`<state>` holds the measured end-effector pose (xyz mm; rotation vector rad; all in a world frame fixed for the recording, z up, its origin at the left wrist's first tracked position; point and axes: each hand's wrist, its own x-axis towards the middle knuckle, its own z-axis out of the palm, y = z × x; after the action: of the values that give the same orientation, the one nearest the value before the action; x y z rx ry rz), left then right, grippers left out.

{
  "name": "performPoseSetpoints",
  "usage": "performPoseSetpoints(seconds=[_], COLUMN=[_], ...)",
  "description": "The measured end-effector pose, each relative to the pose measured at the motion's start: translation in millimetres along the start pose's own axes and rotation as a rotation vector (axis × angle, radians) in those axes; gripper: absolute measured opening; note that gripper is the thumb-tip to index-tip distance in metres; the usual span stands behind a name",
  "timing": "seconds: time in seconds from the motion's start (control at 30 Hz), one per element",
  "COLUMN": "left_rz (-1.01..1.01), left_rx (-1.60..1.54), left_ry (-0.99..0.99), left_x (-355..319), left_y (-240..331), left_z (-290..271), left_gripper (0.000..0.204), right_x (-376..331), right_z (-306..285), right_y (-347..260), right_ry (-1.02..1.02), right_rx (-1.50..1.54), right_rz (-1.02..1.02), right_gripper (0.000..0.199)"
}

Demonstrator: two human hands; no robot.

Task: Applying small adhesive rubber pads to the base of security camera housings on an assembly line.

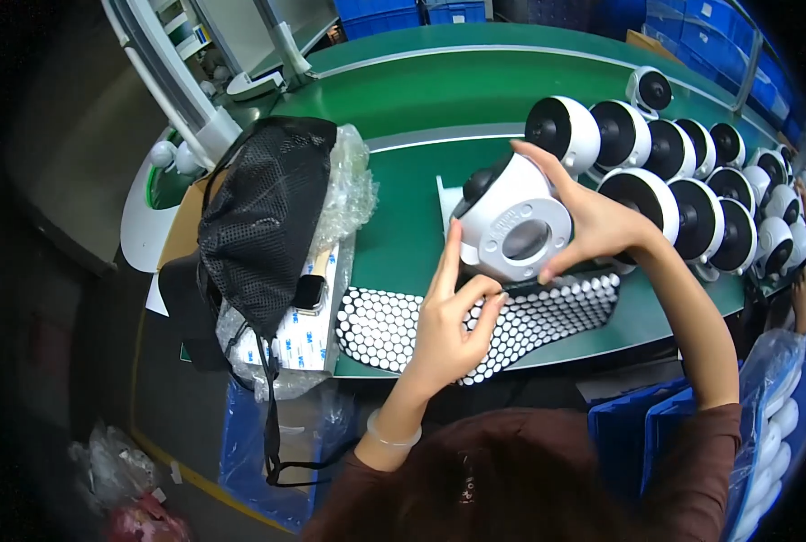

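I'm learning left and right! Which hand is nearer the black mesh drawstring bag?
Left. The left hand is right of the bag; the right hand is even farther right.

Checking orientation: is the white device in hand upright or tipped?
Tipped: the right hand holds the white device with its ringed base facing the camera.

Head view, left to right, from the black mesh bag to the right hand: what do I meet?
Black mesh bag → clear bubble wrap → left hand → white round unit → right hand.
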<state>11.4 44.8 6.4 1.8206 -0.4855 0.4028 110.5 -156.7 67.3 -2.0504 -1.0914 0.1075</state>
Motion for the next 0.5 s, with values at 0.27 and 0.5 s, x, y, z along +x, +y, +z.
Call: performPoseSetpoints(seconds=[0.27,0.5], left_rz=[0.008,-0.089], left_rx=[0.189,0.12], left_ry=[-0.021,-0.072], left_x=[-9,-10], left_y=[-2,-4], left_z=[0,-3], left_gripper=[0.005,0.009], right_x=[45,66], right_z=[-43,-29], right_y=[-27,-30], right_ry=[-0.239,-0.35], right_rx=[-0.07,-0.094], right_rz=[0.273,0.32], right_gripper=[0.1,0.097])
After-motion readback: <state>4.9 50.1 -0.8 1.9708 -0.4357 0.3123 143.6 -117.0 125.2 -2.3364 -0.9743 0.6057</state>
